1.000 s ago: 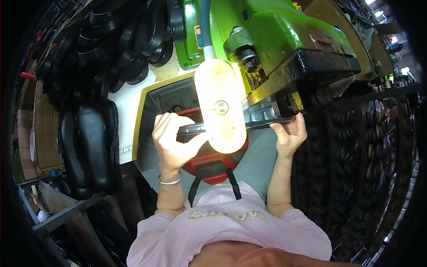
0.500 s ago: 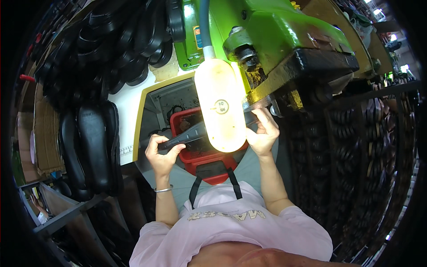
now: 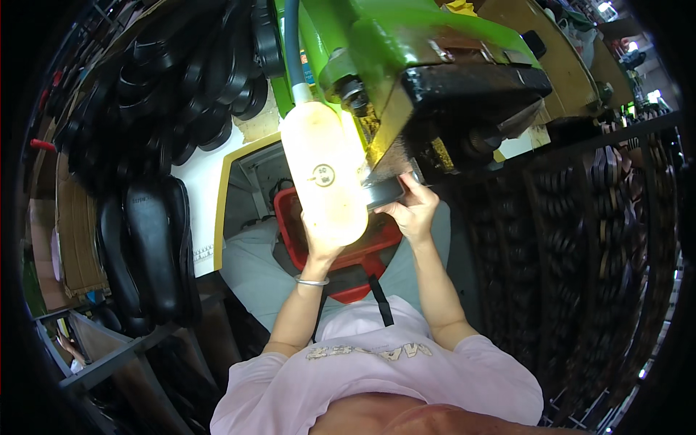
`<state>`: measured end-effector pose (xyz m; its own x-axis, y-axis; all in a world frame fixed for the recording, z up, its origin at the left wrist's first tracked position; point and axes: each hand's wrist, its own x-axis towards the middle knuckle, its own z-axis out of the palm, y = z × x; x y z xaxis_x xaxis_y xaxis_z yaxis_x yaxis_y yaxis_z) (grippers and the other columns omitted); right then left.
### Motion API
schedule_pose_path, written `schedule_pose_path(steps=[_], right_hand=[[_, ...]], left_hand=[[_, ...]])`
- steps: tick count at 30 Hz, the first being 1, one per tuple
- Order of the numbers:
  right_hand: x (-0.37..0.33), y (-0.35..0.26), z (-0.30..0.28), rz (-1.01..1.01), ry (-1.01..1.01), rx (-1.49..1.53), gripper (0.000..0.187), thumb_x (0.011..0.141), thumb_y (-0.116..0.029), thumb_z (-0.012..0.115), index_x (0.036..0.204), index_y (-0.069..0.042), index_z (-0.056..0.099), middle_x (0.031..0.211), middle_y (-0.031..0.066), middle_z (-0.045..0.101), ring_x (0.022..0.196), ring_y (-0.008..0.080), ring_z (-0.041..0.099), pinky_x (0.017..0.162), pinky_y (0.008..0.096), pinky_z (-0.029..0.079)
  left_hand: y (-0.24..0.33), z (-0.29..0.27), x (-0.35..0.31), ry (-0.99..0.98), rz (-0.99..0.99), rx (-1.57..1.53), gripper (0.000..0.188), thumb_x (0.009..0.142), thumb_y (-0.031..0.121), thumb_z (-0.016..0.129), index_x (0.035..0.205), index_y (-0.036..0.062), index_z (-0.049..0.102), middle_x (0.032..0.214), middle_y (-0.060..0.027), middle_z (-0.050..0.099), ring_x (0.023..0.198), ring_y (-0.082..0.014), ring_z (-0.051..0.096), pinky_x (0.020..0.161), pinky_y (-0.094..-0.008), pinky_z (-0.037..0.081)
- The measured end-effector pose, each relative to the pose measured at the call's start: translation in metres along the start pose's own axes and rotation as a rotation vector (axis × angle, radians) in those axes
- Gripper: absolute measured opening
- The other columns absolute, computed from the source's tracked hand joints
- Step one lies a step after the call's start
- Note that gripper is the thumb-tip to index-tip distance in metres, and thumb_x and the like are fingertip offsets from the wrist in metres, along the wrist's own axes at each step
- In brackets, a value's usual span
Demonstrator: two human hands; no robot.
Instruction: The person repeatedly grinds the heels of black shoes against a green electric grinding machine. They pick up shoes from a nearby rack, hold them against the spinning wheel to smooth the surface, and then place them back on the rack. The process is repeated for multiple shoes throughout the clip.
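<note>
My right hand (image 3: 415,212) grips the end of a black shoe sole (image 3: 384,193), with the thumb below and the fingers on its far side. That end is up against the lower front of a green machine (image 3: 424,43), just under its dark metal head. A bright oval lamp (image 3: 325,190) hangs in front and covers the rest of the sole. Behind the lamp's lower end is my left hand (image 3: 319,245); its wrist shows, but its fingers are hidden.
A red bin (image 3: 290,230) stands below, between my knees. Black soles (image 3: 151,250) lie on the white table (image 3: 205,188) at left, with a heap of black shoe soles (image 3: 163,94) behind. Racks of soles (image 3: 558,268) fill the right side. Cardboard (image 3: 565,58) stands behind the machine.
My left hand has moved right, behind the lamp, and my right hand slightly left and down. The sole, earlier stretched lengthwise between both hands, is now turned and mostly hidden. The view has shifted.
</note>
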<state>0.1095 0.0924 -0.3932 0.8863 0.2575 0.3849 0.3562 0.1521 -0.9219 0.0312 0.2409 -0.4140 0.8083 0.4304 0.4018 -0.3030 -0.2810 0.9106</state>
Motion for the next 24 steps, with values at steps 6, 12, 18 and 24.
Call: schedule_pose_path(steps=[6, 12, 18, 24], right_hand=[[-0.061, 0.129, -0.041, 0.484, 0.241, 0.493, 0.042, 0.078, 0.002, 0.067, 0.119, 0.001, 0.058, 0.103, 0.0053, 0.063, 0.089, 0.0146, 0.062, 0.077, 0.0251, 0.051], [-0.032, 0.069, -0.095, 0.196, 0.438, 0.319, 0.029, 0.076, 0.01, 0.065, 0.1, -0.003, 0.056, 0.089, 0.0039, 0.059, 0.079, 0.0114, 0.057, 0.072, 0.0246, 0.048], [0.013, -0.046, -0.123, -0.065, 0.407, -0.316, 0.033, 0.068, 0.004, 0.081, 0.092, -0.002, 0.06, 0.088, 0.0025, 0.057, 0.078, 0.0113, 0.056, 0.073, 0.0237, 0.047], [0.029, -0.058, -0.08, -0.064, 0.217, -0.267, 0.036, 0.063, 0.006, 0.082, 0.089, -0.001, 0.059, 0.088, 0.0028, 0.056, 0.081, 0.0118, 0.055, 0.074, 0.025, 0.046]], left_hand=[[-0.002, 0.038, -0.017, 0.147, -0.256, -0.383, 0.051, 0.072, 0.019, 0.086, 0.108, 0.0001, 0.054, 0.1, -0.0074, 0.062, 0.09, -0.0159, 0.061, 0.084, -0.0294, 0.049], [0.001, 0.027, -0.016, 0.122, -0.165, -0.291, 0.054, 0.073, 0.019, 0.086, 0.111, -0.0007, 0.053, 0.1, -0.0071, 0.062, 0.091, -0.0153, 0.061, 0.083, -0.0277, 0.049], [0.022, 0.008, -0.004, 0.077, -0.254, -0.559, 0.056, 0.071, 0.013, 0.085, 0.113, -0.0003, 0.051, 0.107, -0.0081, 0.059, 0.095, -0.0159, 0.059, 0.086, -0.0285, 0.049], [0.01, -0.034, -0.01, 0.231, -0.236, -0.633, 0.041, 0.076, 0.004, 0.076, 0.108, -0.0011, 0.053, 0.103, -0.006, 0.059, 0.094, -0.0161, 0.06, 0.09, -0.0299, 0.048]])
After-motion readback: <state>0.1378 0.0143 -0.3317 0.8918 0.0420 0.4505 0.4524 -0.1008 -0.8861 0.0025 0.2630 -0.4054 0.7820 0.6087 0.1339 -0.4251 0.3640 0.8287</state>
